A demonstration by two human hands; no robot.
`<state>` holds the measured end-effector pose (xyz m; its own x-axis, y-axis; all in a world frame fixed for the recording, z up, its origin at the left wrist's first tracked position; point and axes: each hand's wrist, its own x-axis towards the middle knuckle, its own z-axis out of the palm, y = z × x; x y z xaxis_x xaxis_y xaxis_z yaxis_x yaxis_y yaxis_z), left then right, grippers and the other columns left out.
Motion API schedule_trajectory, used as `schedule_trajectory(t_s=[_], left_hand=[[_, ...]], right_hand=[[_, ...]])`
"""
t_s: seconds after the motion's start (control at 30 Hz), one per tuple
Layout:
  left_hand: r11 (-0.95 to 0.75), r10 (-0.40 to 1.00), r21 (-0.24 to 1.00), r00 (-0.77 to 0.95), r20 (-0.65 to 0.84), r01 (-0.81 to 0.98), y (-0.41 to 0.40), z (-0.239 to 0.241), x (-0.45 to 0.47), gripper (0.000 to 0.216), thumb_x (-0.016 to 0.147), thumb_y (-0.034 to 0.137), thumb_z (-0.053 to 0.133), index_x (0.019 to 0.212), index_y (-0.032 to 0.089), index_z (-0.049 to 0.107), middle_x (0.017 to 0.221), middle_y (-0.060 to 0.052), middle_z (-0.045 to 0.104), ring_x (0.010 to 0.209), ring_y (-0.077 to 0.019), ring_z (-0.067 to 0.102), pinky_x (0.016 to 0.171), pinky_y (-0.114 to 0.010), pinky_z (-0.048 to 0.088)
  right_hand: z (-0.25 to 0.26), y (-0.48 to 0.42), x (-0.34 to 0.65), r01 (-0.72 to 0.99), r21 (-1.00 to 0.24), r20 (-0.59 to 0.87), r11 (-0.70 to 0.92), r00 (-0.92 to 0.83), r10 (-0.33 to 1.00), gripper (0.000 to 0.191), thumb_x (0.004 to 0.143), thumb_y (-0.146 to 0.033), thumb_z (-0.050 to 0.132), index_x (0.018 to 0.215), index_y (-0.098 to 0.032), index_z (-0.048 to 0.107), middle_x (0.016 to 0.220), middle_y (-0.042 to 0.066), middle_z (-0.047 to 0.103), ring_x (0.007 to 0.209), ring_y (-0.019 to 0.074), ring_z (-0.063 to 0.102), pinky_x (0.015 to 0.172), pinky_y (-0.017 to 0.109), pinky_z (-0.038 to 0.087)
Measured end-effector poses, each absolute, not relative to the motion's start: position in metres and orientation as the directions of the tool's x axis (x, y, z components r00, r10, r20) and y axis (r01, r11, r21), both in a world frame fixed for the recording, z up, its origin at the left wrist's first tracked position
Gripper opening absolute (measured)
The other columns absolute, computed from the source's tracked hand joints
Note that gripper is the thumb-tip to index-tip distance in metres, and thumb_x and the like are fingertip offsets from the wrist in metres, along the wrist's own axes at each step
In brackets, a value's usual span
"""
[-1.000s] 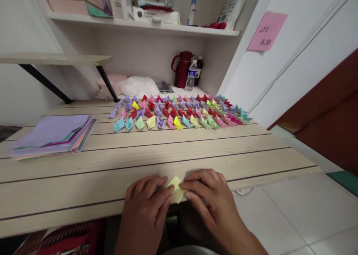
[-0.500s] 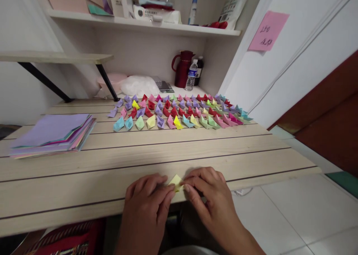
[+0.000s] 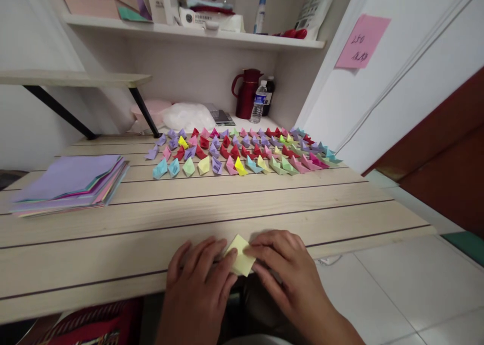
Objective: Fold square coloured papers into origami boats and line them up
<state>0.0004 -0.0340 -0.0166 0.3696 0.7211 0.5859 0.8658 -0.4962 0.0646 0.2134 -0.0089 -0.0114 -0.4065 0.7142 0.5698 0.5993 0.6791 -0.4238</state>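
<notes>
A small folded piece of pale yellow paper [image 3: 239, 254] lies at the near edge of the light wooden table [image 3: 212, 204]. My left hand [image 3: 198, 279] presses on its left side with fingers together. My right hand [image 3: 282, 267] pinches its right side with fingers bent. Farther back on the table stand several rows of small folded paper boats [image 3: 242, 153] in many colours. A stack of coloured square paper sheets [image 3: 71, 182], lilac on top, lies at the left.
At the back stand a dark red jug [image 3: 247, 93], a water bottle [image 3: 259, 102], a white plastic bag [image 3: 188, 116] and a pink bowl [image 3: 153, 110]. A shelf [image 3: 189, 32] above holds boxes and a glue bottle. A pink note [image 3: 361, 41] sticks on the right wall.
The yellow paper shows more now, flatter and wider between my hands. Both hands have shifted slightly on it and stay at the table's near edge.
</notes>
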Motion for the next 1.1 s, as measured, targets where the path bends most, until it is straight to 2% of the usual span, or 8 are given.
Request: schedule_trajectory(t_s=[0.1,0.2,0.4,0.53,0.63,0.77,0.9,1.1], left_hand=[[-0.449,0.714,-0.051,0.393,0.58,0.892,-0.04,-0.026,-0.003,0.043,0.093,0.025,0.06,0.135,0.03,0.061,0.136,-0.006,0.068,0.123,-0.021,0.06,0.114,-0.041,0.024],[-0.388,0.679,-0.044,0.318,0.662,0.921,-0.047,-0.028,0.003,0.044,0.092,0.024,0.063,0.135,0.027,0.062,0.136,-0.012,0.067,0.125,-0.0227,0.059,0.12,-0.045,0.021],[-0.357,0.609,0.0,0.233,0.758,0.934,-0.05,-0.025,0.024,0.029,0.091,0.017,0.063,0.116,0.028,0.071,0.109,-0.001,0.081,0.103,-0.0202,0.072,0.125,-0.054,0.011],[-0.369,0.693,-0.032,0.298,0.657,0.929,-0.048,-0.027,0.019,0.04,0.085,0.009,0.057,0.118,0.028,0.07,0.117,-0.002,0.079,0.1,-0.0253,0.074,0.124,-0.062,-0.001],[-0.385,0.723,0.001,0.301,0.622,0.923,-0.047,-0.026,0.009,0.047,0.084,0.008,0.052,0.121,0.033,0.069,0.123,0.0,0.077,0.105,-0.026,0.073,0.124,-0.063,0.0],[-0.386,0.744,0.033,0.29,0.602,0.922,-0.046,-0.025,0.001,0.051,0.086,0.009,0.05,0.124,0.038,0.067,0.13,0.001,0.073,0.11,-0.0233,0.071,0.124,-0.06,0.005],[-0.367,0.718,-0.006,0.287,0.634,0.93,-0.047,-0.03,0.003,0.045,0.089,0.013,0.054,0.132,0.026,0.062,0.127,-0.007,0.075,0.109,-0.0234,0.072,0.126,-0.054,0.003],[-0.443,0.661,0.055,0.284,0.695,0.895,-0.05,-0.036,0.001,0.039,0.086,0.008,0.058,0.117,0.03,0.068,0.116,-0.002,0.079,0.104,-0.0199,0.074,0.126,-0.051,0.01]], right_hand=[[-0.015,-0.013,0.214,0.609,-0.391,0.617,0.69,-0.384,0.687,0.017,0.099,-0.012,0.057,0.106,-0.024,0.066,0.105,0.004,0.069,0.098,0.0233,0.06,0.085,0.041,0.04],[-0.017,-0.017,0.211,0.655,-0.334,0.646,0.678,-0.365,0.67,0.014,0.098,-0.01,0.055,0.101,-0.02,0.064,0.119,0.008,0.068,0.112,0.0266,0.057,0.095,0.045,0.039],[-0.017,-0.022,0.201,0.675,-0.25,0.633,0.694,-0.428,0.645,0.017,0.094,-0.01,0.055,0.103,-0.021,0.065,0.127,0.004,0.071,0.128,0.0266,0.053,0.111,0.046,0.03],[-0.019,-0.023,0.206,0.67,-0.236,0.565,0.704,-0.495,0.66,0.038,0.092,-0.014,0.06,0.128,-0.022,0.062,0.135,0.005,0.067,0.127,0.0279,0.053,0.107,0.045,0.035],[-0.017,-0.021,0.214,0.66,-0.257,0.508,0.706,-0.529,0.68,0.051,0.092,-0.011,0.059,0.14,-0.025,0.056,0.133,0.006,0.066,0.122,0.0293,0.054,0.099,0.047,0.041],[-0.015,-0.019,0.22,0.63,-0.324,0.476,0.706,-0.537,0.697,0.047,0.096,-0.011,0.058,0.139,-0.029,0.055,0.12,0.007,0.067,0.11,0.0277,0.057,0.089,0.046,0.045],[-0.02,-0.02,0.219,0.596,-0.344,0.523,0.725,-0.52,0.675,0.04,0.099,-0.012,0.058,0.136,-0.027,0.055,0.112,0.007,0.066,0.102,0.0252,0.058,0.084,0.045,0.046],[-0.026,-0.021,0.215,0.628,-0.33,0.57,0.704,-0.462,0.679,0.037,0.099,-0.011,0.056,0.131,-0.029,0.06,0.108,0.005,0.067,0.101,0.0241,0.06,0.085,0.044,0.047]])
